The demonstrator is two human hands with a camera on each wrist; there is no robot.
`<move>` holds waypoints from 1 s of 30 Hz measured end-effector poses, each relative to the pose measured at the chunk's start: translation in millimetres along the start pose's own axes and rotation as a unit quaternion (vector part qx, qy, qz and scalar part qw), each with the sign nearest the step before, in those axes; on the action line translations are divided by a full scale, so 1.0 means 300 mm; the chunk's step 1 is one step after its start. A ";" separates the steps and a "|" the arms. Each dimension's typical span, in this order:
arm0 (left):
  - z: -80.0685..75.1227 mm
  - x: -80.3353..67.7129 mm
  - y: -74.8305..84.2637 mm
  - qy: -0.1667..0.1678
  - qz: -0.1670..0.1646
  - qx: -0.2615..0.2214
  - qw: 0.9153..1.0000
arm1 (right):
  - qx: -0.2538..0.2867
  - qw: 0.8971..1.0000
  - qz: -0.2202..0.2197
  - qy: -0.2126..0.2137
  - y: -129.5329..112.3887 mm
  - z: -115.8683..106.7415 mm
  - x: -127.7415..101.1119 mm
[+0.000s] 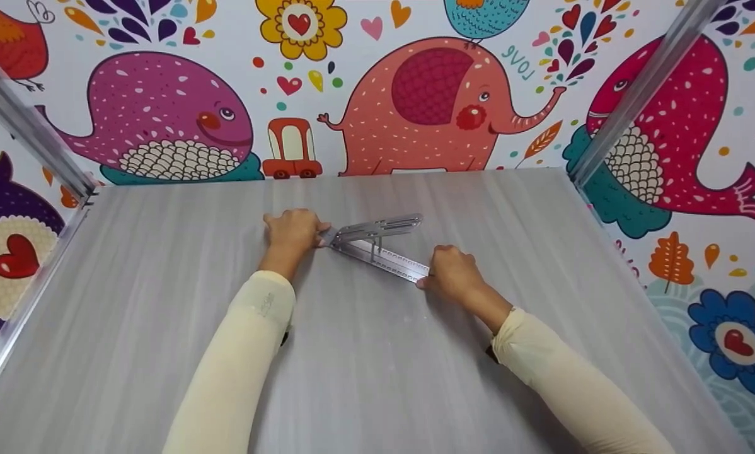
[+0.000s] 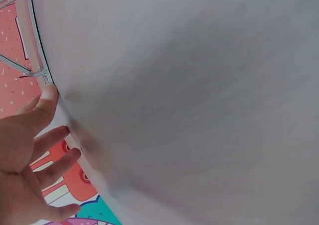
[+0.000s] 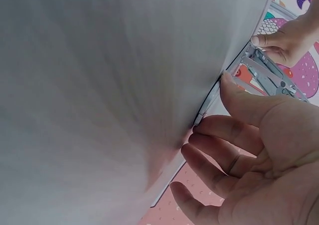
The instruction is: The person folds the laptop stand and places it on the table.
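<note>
A hinged metal device lies diagonally on the tabletop: its long flat base [image 1: 393, 260] carries ruler-like marks along both edges. Above that base a slotted arm [image 1: 384, 226] is raised at an angle, with a thin strut [image 1: 375, 246] between them. My left hand [image 1: 292, 233] pinches the hinge end; in the left wrist view its thumb [image 2: 47, 98] touches the end and the other visible fingers spread loosely. At the opposite end my right hand [image 1: 456, 271] grips the base between thumb [image 3: 241, 95] and index finger, the remaining fingers loosely bent beside it.
The grey wood-grain tabletop [image 1: 352, 378] stretches around both hands. Behind it stands a wall [image 1: 365, 82] printed with cartoon animals. Metal posts [image 1: 642, 94] rise at the back corners, and a metal rail [image 1: 24, 315] runs along the left edge.
</note>
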State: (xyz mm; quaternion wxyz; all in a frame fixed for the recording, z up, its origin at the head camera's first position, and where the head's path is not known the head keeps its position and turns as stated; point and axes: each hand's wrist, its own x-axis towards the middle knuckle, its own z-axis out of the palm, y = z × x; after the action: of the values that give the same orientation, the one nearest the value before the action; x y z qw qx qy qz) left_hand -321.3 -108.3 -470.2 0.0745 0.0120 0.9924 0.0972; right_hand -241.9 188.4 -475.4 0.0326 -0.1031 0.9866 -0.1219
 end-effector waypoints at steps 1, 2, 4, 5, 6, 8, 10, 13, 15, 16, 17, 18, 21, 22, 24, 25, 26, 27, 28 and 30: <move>0.000 -0.001 0.001 -0.001 -0.001 0.000 1.000 | 0.001 1.000 0.000 0.000 0.001 0.001 0.000; 0.001 -0.002 0.002 -0.002 -0.002 -0.001 1.000 | 0.003 1.000 -0.001 -0.001 0.002 0.001 0.000; 0.000 -0.005 0.003 -0.005 -0.003 -0.004 1.000 | 0.006 1.000 -0.004 -0.004 0.006 0.000 -0.001; 0.000 -0.006 0.004 -0.007 -0.003 -0.005 1.000 | 0.008 1.000 -0.006 -0.006 0.010 -0.001 -0.002; -0.001 -0.007 0.004 -0.008 -0.002 -0.006 1.000 | 0.011 1.000 -0.009 -0.008 0.014 -0.003 -0.003; -0.003 -0.011 0.004 -0.011 0.000 -0.007 1.000 | 0.010 1.000 -0.021 -0.010 0.026 -0.007 -0.004; -0.004 -0.017 0.003 -0.012 0.006 -0.004 1.000 | 0.007 0.999 -0.041 -0.007 0.041 -0.009 -0.003; -0.004 -0.034 0.003 -0.007 0.028 0.012 1.000 | -0.007 0.996 -0.083 0.015 0.068 -0.009 -0.004; -0.004 -0.049 0.005 0.002 0.047 0.026 0.999 | -0.010 0.993 -0.115 0.034 0.087 -0.008 -0.004; -0.003 -0.056 0.007 0.009 0.057 0.031 0.998 | -0.008 0.990 -0.133 0.043 0.096 -0.007 -0.003; -0.003 -0.063 0.011 0.016 0.068 0.034 0.997 | -0.002 0.987 -0.150 0.049 0.106 -0.006 -0.002; -0.003 -0.069 0.014 0.023 0.079 0.035 0.996 | 0.011 0.985 -0.165 0.051 0.114 -0.005 0.000; -0.004 -0.089 0.028 0.035 0.108 0.016 0.993 | 0.059 0.975 -0.207 0.046 0.139 -0.004 0.006; -0.005 -0.096 0.033 0.037 0.118 0.005 0.992 | 0.073 0.973 -0.217 0.041 0.145 -0.004 0.008; -0.007 -0.110 0.046 0.037 0.136 -0.017 0.990 | 0.091 0.969 -0.228 0.028 0.156 -0.005 0.009; -0.008 -0.117 0.053 0.036 0.143 -0.028 0.989 | 0.090 0.969 -0.230 0.022 0.160 -0.005 0.009; -0.009 -0.125 0.061 0.034 0.148 -0.037 0.988 | 0.087 0.969 -0.231 0.015 0.163 -0.005 0.009; -0.009 -0.131 0.071 0.033 0.153 -0.043 0.987 | 0.080 0.969 -0.234 0.012 0.166 -0.004 0.009; -0.010 -0.136 0.081 0.032 0.157 -0.048 0.986 | 0.072 0.969 -0.237 0.008 0.168 -0.003 0.010; -0.010 -0.146 0.101 0.031 0.163 -0.054 0.985 | 0.056 0.968 -0.244 0.006 0.173 0.002 0.012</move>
State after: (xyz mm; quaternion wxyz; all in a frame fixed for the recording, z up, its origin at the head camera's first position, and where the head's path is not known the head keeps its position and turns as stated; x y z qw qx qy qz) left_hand -278.1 -81.0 -454.9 0.0271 0.1662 0.9723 0.1622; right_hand -255.6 236.6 -488.9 0.0016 -0.3384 0.9233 -0.1818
